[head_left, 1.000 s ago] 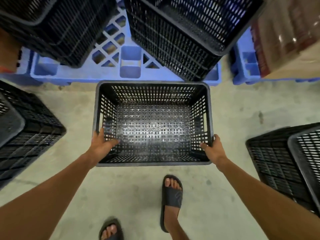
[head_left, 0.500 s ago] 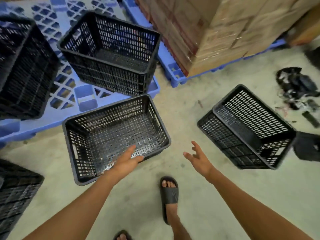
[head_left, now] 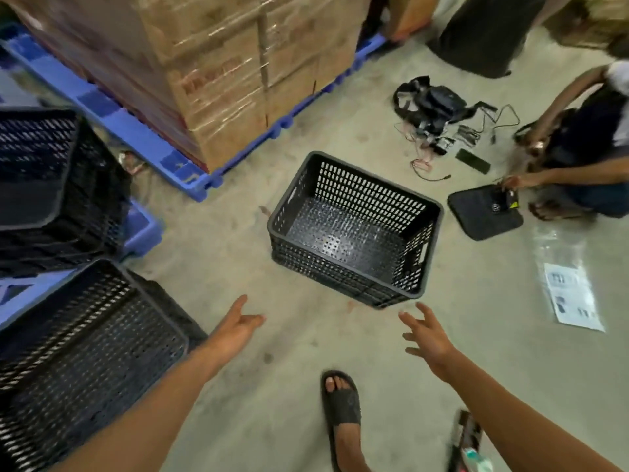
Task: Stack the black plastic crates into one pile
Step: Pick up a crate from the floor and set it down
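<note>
A black perforated plastic crate (head_left: 354, 229) stands upright on the concrete floor ahead of me, nested in another crate below it. My left hand (head_left: 238, 327) and my right hand (head_left: 427, 337) are both open and hold nothing, stretched out short of its near side. Another black crate (head_left: 85, 352) lies on the floor at the lower left, beside my left forearm. A further black crate (head_left: 51, 185) sits on a blue pallet at the left edge, blurred.
A blue pallet (head_left: 143, 137) carries wrapped cardboard boxes (head_left: 221, 69) at the back. At the right a person (head_left: 585, 148) crouches beside a black mat (head_left: 483, 216), a bag and cables (head_left: 439, 110). Papers in plastic (head_left: 568, 294) lie on the floor. My sandalled foot (head_left: 342, 407) is below.
Both hands have let go of the crate now at the lower left. My view has swung right, so the nested crates have come to the middle, in front of both open hands.
</note>
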### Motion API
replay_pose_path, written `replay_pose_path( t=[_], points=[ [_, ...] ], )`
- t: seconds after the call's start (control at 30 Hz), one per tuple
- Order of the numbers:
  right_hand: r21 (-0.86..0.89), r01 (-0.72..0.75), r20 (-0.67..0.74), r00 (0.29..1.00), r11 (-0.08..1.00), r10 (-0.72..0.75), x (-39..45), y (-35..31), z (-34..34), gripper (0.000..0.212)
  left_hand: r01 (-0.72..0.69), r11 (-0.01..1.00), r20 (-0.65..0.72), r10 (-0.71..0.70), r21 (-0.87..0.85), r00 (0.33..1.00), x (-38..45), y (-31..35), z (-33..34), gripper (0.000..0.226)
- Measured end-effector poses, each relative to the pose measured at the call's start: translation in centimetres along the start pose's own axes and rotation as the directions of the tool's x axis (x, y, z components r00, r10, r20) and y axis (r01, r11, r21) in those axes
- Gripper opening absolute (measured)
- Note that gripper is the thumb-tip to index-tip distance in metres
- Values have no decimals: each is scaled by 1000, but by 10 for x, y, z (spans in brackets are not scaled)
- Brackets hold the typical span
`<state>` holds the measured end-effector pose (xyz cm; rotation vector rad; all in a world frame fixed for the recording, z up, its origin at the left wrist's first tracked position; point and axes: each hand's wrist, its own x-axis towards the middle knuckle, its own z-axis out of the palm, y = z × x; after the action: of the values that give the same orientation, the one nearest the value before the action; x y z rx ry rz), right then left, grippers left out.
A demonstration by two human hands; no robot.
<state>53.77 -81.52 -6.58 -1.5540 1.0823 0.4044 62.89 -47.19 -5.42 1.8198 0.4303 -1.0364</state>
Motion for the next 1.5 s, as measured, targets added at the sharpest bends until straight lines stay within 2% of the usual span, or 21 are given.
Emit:
replay_pose_path(
  t=[0.1,0.2,0.3,0.37,0.47,0.53,0.6,0.67,0.7,0.8,0.9,1.1,1.3,1.43,1.5],
  points=[
    [25,-24,-31,999,999,25,54,-8,-24,68,20,998,-10,-21,-53,1000,50,34,28,75],
    [25,-56,-72,996,998,58,123,-18,-48,83,71,990,-53,-78,-118,996,117,66,54,75],
    [26,-68,-127,989,997,71,181,-27,-62,91,102,961,-111,-134,-258,985,168,89,67,82],
    [62,-62,-107,992,996,68,221,-27,-66,84,102,931,-145,-162,-350,976,203,98,77,89],
    [93,-40,-88,995,995,48,262,-18,-60,56,119,876,-137,-204,-467,969,244,105,91,92],
    [80,-10,-115,993,997,19,280,-4,-56,50,170,839,-126,-271,-517,954,266,105,102,82],
    [68,39,-172,985,997,-26,285,7,-52,49,181,833,-133,-290,-522,948,276,106,115,53],
    [186,49,-206,979,981,-10,283,10,-50,53,142,789,-146,-281,-597,949,279,108,125,17],
    [250,38,-210,977,967,16,278,9,-51,54,125,757,-155,-288,-641,945,277,108,128,15],
    [337,18,-226,972,941,62,255,2,-54,55,126,710,-183,-342,-693,922,262,104,125,23],
    [316,47,-214,977,948,23,219,-9,-54,58,104,671,-212,-371,-734,904,227,87,108,27],
    [237,136,-107,988,962,-114,134,-67,-39,62,-38,641,-287,-289,-767,913,117,66,51,34],
    [143,244,50,966,959,-253,32,-127,10,62,-168,515,-421,-424,-840,802,4,43,-22,49],
    [115,288,157,940,951,-303,-33,-142,62,64,-256,473,-474,-429,-843,769,-76,0,-67,58],
    [83,318,211,921,945,-328,-63,-144,91,65,-302,433,-493,-447,-849,746,-111,-26,-87,53]
  ],
)
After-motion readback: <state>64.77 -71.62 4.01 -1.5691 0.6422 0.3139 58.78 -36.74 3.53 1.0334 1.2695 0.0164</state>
